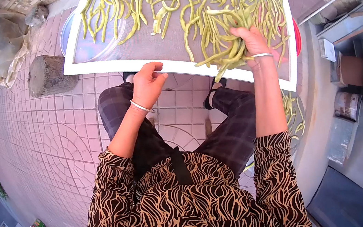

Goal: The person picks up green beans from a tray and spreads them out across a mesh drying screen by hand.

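A white-framed mesh screen (153, 47) lies in front of me, with many long green beans (167, 8) spread over it. My right hand (252, 40) is closed round a bunch of green beans (231, 55) above the screen's right half; their ends stick out past the fingers on both sides. My left hand (148, 83) is at the near edge of the screen, its fingers loosely curled with a gap between thumb and forefinger. Nothing shows in it. Whether it touches the frame I cannot tell.
A log stump (48, 75) stands on the paved floor left of the screen. Behind the screen's right edge shows a red rim (297, 37). More beans (294, 114) lie low by my right arm. Boxes and a tin (347, 104) line the right side.
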`<state>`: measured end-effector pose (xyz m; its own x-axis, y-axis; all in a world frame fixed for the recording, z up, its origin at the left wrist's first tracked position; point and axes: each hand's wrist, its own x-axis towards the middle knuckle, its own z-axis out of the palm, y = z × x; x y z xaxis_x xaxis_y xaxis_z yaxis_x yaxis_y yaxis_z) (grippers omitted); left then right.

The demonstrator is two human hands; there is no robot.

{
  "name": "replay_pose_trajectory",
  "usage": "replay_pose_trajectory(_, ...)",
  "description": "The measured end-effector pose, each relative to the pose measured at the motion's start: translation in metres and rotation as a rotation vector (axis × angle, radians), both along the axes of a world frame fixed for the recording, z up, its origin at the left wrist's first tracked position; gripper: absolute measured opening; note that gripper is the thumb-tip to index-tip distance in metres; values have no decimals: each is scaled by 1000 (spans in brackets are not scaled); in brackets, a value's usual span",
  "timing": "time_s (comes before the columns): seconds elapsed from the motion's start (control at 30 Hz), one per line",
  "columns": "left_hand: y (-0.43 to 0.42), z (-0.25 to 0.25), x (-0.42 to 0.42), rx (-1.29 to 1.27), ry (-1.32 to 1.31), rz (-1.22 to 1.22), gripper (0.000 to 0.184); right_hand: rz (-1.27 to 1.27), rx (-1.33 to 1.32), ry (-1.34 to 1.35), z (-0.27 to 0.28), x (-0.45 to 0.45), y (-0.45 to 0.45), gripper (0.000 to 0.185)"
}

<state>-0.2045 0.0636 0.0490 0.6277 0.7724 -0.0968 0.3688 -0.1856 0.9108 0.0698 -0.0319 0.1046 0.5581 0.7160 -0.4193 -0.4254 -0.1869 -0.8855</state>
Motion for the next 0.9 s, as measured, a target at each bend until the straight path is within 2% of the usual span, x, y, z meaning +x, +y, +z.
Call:
replay_pose_trajectory(0.17,25,1,12,6,46,-9,27,56,-150,94,-29,-51,69,38)
replay_pose_trajectory(0.27,35,-9,16,59,67,-14,28,64,-98,56,-54,-60,87,38)
replay_pose_trajectory(0.3,37,-15,16,80,67,-14,28,107,-115,76,-67,-57,89,45)
replay_pose_trajectory(0.43,40,-27,18,122,62,0,28,160,-199,-129,-75,-56,82,59)
replay_pose_trajectory(0.53,38,-26,26,231,76,13,28,149,-146,-207,-79,-53,73,55)
replay_pose_trajectory(0.7,39,-21,53,405,123,0,31,106,-117,-35,-82,-50,60,44)
replay_pose_trajectory(0.9,32,-18,101,522,393,22,36,5,-40,57,-93,-51,51,35)
